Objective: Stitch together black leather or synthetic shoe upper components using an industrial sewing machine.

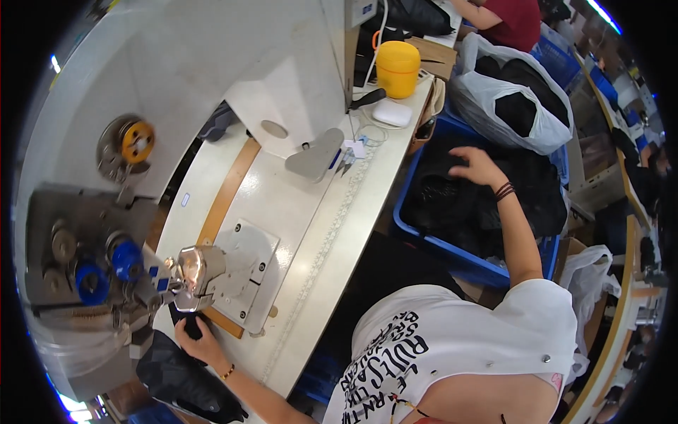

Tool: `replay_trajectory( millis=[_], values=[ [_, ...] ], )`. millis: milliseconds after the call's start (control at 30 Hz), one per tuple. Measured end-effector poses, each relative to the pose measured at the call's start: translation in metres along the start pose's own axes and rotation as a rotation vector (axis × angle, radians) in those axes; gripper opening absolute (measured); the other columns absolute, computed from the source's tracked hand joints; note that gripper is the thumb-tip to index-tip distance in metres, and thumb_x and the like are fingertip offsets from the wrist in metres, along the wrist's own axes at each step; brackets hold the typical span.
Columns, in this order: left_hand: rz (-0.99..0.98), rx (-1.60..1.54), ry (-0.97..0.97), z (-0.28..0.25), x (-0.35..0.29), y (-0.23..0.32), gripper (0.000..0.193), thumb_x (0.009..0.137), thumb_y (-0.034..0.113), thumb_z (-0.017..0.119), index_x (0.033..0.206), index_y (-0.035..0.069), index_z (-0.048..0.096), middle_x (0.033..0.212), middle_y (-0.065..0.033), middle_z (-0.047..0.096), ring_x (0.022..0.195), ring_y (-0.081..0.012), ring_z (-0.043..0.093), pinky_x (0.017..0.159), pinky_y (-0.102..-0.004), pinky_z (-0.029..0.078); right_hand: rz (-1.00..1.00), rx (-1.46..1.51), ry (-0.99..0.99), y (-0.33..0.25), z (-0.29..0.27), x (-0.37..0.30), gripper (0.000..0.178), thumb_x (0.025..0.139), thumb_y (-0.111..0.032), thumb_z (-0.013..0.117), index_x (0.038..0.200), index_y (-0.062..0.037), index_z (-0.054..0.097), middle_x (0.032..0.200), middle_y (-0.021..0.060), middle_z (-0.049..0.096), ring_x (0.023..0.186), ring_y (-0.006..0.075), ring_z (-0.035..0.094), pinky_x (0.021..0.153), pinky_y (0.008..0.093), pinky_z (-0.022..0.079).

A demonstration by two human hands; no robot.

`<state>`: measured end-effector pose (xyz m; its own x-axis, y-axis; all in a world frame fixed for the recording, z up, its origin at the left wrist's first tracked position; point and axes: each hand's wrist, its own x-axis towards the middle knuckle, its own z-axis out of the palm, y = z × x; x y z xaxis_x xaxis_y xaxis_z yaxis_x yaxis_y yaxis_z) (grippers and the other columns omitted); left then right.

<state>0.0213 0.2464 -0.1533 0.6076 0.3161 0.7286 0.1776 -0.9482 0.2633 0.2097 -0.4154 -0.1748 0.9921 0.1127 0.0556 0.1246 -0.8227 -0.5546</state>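
Observation:
My left hand (200, 345) is at the near end of the sewing machine's bed, its thumb and forefinger closed on the edge of a piece of black fabric (185, 378). The rest of that fabric hangs over the table's left end. Just above my fingers is the shiny metal sewing head (198, 279) of the machine. Out to the right, my right hand (479, 168) is over a blue plastic crate (452, 256) heaped with black fabric pieces (470, 212). Its fingers are apart and hold nothing I can see.
A yellow round container (397, 69) and a white rounded case (392, 113) stand at the table's far end, near small snips (345, 164). Behind the crate is a white plastic bag (487, 106) of black fabric. Another person's arm (477, 14) shows at the top.

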Motion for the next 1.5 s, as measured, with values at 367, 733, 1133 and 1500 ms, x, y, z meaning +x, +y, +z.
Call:
replay_trajectory(
  millis=[367,733,1133,1500],
  values=[
    [-0.29,-0.326,0.205,-0.054,0.009,0.051,0.039,0.085,0.002,0.059,0.122,-0.004,0.051,0.119,-0.0096,0.056,0.101,-0.0181,0.052,0.086,-0.0302,0.042,-0.293,-0.229,0.399,-0.101,-0.028,-0.008,0.012,0.086,-0.011,0.059,0.091,-0.0008,0.062,0.08,0.0141,0.063,0.072,0.0324,0.062,0.066,0.0349,0.05],
    [0.09,-0.313,-0.004,-0.084,0.03,0.149,0.041,0.064,0.004,0.068,0.104,-0.005,0.064,0.105,-0.0174,0.058,0.091,-0.0266,0.059,0.08,-0.0319,0.047,-1.655,0.243,0.282,-0.369,0.083,0.026,0.034,0.069,-0.016,0.061,0.102,-0.0121,0.066,0.087,0.0,0.05,0.086,0.0166,0.05,0.085,0.0377,0.042],
    [0.358,-0.14,-0.198,-0.071,0.054,0.163,0.026,0.07,0.0,0.068,0.096,-0.002,0.066,0.106,-0.0138,0.062,0.1,-0.0328,0.061,0.083,-0.0375,0.052,-1.41,0.37,0.061,-0.371,0.124,0.018,0.025,0.071,-0.013,0.062,0.095,-0.0055,0.065,0.101,0.0123,0.06,0.092,0.0265,0.06,0.081,0.037,0.046],
    [0.184,-0.211,-0.068,-0.084,0.055,0.168,0.026,0.074,-0.003,0.062,0.099,-0.003,0.067,0.103,-0.02,0.063,0.101,-0.0371,0.06,0.089,-0.0424,0.047,-1.408,0.554,0.093,-0.366,0.121,0.012,0.031,0.064,-0.008,0.063,0.094,-0.0041,0.066,0.097,0.0115,0.06,0.084,0.024,0.061,0.074,0.0345,0.048]
  ],
)
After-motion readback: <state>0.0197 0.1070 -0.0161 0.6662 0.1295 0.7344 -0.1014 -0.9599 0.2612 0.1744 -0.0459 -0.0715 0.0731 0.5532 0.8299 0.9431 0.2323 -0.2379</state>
